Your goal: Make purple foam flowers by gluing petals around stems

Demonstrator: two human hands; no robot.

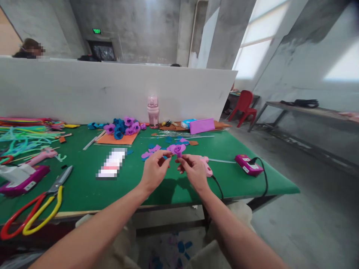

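Note:
A purple craft flower with curled petals is held upright above the green table. My right hand pinches it at its short base. Close by on the left, my left hand has thumb and forefinger drawn together at the flower's left petal; what lies between those fingertips is too small to make out. Partly hidden behind my right hand lies a pink glue gun, with a clear glue stick at its rear and a dark cord. Loose purple and blue petals lie behind my left hand.
Finished blue and purple flowers sit on an orange sheet. Large scissors, a second pink glue gun and coloured strips are at left. A pink bottle stands by the white partition; a magenta power strip is at right.

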